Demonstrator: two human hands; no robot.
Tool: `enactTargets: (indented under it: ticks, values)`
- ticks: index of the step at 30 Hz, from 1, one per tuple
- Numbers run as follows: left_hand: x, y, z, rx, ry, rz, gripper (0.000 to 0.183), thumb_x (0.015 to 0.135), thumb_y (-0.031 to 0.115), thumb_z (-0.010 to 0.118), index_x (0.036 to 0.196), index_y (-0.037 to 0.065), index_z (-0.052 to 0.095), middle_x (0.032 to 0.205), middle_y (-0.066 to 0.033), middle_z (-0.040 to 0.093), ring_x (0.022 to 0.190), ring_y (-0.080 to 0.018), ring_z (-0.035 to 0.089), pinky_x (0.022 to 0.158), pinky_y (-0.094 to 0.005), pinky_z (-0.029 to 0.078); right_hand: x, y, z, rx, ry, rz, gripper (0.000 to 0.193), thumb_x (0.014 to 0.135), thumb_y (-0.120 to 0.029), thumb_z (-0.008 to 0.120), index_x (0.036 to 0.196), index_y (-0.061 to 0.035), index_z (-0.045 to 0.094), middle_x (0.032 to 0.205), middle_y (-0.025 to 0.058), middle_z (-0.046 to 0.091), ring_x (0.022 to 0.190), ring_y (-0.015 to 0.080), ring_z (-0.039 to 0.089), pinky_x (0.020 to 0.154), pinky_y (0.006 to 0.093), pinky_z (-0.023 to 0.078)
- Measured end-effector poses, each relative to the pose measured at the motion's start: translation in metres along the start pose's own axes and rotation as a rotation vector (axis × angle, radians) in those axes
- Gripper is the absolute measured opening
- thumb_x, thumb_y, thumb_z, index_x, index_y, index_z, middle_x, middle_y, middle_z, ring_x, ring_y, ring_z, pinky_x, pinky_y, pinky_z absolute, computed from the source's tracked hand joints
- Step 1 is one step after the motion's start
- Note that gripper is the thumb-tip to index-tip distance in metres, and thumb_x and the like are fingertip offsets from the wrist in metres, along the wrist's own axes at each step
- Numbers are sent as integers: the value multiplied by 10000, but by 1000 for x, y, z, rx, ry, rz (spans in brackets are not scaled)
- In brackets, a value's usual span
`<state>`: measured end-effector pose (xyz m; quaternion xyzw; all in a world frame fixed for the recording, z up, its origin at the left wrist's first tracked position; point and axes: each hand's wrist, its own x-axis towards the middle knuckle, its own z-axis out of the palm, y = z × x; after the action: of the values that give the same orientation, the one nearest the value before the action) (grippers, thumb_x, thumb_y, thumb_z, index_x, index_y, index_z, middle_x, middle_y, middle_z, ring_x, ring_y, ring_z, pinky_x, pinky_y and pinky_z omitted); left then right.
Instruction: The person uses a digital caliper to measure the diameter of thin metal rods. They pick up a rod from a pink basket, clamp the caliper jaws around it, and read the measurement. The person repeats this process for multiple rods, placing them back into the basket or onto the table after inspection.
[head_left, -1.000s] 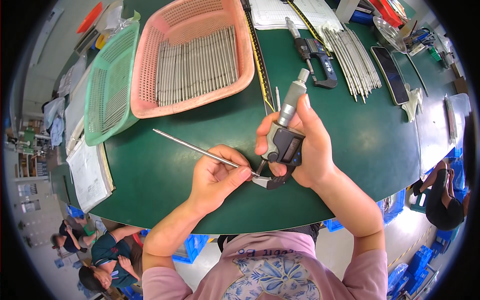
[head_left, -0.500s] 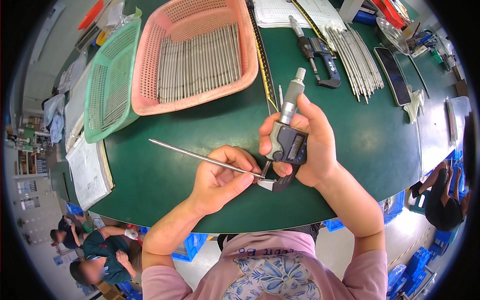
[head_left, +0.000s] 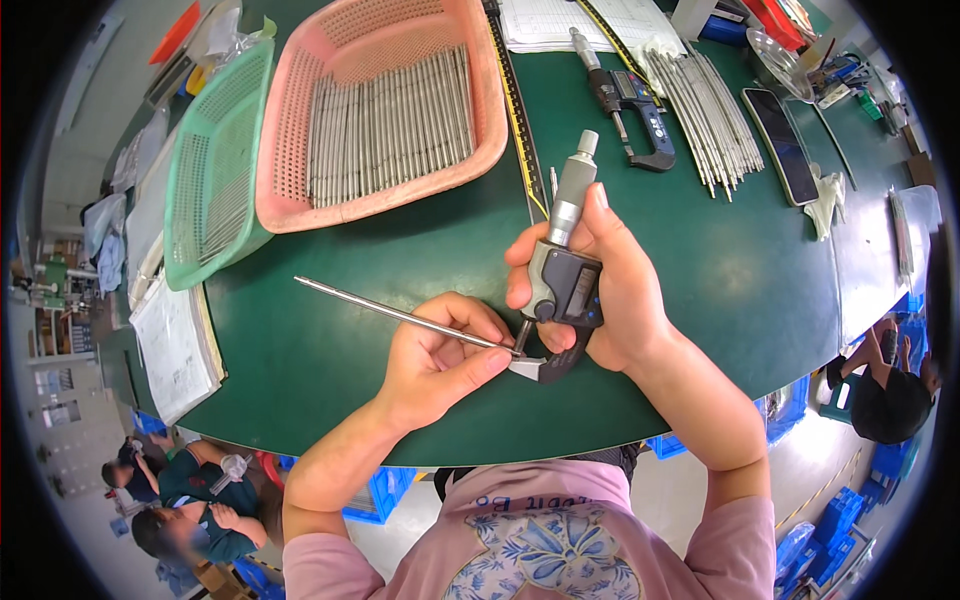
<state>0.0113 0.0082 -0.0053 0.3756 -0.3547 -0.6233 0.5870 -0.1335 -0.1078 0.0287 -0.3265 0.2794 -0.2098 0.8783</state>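
My right hand point(head_left: 625, 280) is closed round a digital micrometer point(head_left: 567, 282), its thimble pointing up and away from me. In my left hand point(head_left: 440, 360) I pinch a thin metal rod point(head_left: 370, 306) near its right end; the other end sticks out to the upper left. The rod's right tip sits at the micrometer's jaw opening, between spindle and anvil. Whether both measuring faces touch it I cannot tell. The fingertips of my left hand are close beside the micrometer's frame.
A pink basket point(head_left: 493, 150) of metal rods and a green basket point(head_left: 180, 262) stand at the left. Farther right lie a second micrometer point(head_left: 640, 120), a row of rods point(head_left: 710, 125) and a phone point(head_left: 780, 147). Papers point(head_left: 175, 345) lie at the left edge. Other people sit beyond the table.
The micrometer and my right hand have shifted slightly left. My left hand keeps its pinch on the rod, almost unmoved. The view has shifted a little.
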Motion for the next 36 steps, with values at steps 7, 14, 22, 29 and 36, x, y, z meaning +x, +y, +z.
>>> enactTargets:
  ticks: [7, 14, 22, 29, 36]
  values:
    - [1, 0, 0, 3, 11, 40, 147, 792, -41, 571, 897, -2, 476, 896, -108, 560, 815, -125, 553, 705, -246, 464, 2, 0, -3, 100, 1, 36, 635, 875, -520, 213, 878, 24, 541, 663, 131, 576, 356, 164, 435, 356, 251, 374]
    - [1, 1, -1, 4, 1, 53, 151, 787, -51, 569, 894, -1, 475, 889, -111, 562, 805, -130, 559, 697, -247, 469, 2, 1, -3, 50, 2, 21, 630, 839, -571, 289, 847, -2, 560, 666, 140, 580, 352, 166, 426, 350, 252, 376]
    - [2, 1, 1, 14, 1, 48, 159, 780, -51, 574, 894, 1, 478, 889, -103, 563, 805, -127, 559, 708, -250, 465, 0, 0, -2, 36, 3, 19, 615, 822, -587, 342, 816, -8, 551, 637, 114, 574, 363, 144, 439, 362, 239, 370]
    - [2, 3, 4, 39, 64, 27, 136, 792, 1, 589, 880, 4, 485, 842, -89, 577, 776, -114, 557, 678, -243, 453, 0, -1, -3, 30, -3, 15, 606, 820, -576, 357, 822, -2, 549, 640, 104, 576, 378, 142, 450, 381, 239, 373]
    - [0, 4, 1, 69, 86, -25, 137, 795, 27, 605, 862, 3, 488, 836, -86, 575, 756, -109, 554, 660, -234, 448, 1, 1, -3, 46, -26, -5, 632, 830, -581, 317, 830, 6, 554, 648, 117, 579, 369, 151, 448, 365, 241, 375]
